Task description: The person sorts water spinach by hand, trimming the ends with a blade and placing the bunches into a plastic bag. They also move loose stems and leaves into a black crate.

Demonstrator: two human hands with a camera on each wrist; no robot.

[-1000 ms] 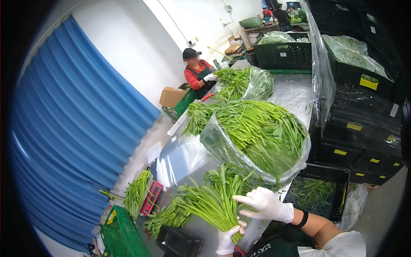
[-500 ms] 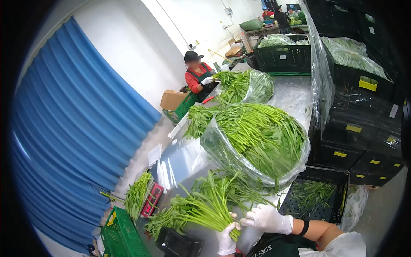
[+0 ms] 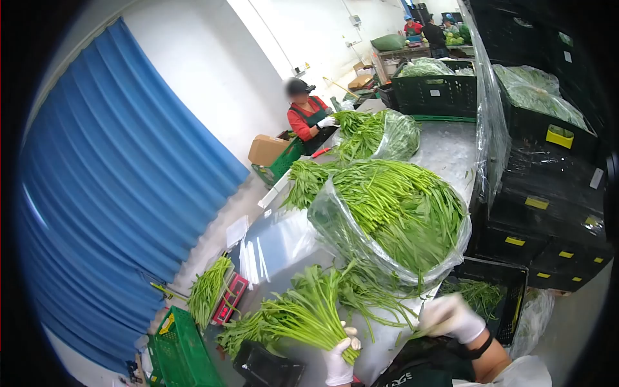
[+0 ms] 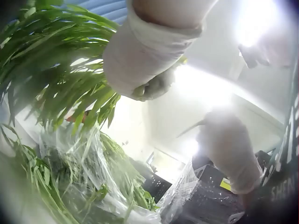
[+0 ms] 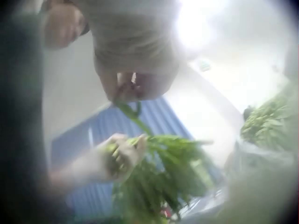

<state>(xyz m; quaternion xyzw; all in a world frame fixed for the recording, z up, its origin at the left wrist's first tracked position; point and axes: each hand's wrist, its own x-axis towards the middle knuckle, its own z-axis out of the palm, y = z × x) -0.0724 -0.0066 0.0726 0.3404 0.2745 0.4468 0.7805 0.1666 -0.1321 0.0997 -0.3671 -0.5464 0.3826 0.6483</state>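
Your bench — grey and shiny — carries a big open bag of greens, with a second bag beyond it. Nearer you lie loose greens, white strips, a red scale — and a black tub.

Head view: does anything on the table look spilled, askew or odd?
Mildly untidy: loose greens lie strewn, not bundled, on the table between the bunch in the left hand and the open plastic bag. Nothing looks damaged, though the right hand is blurred.
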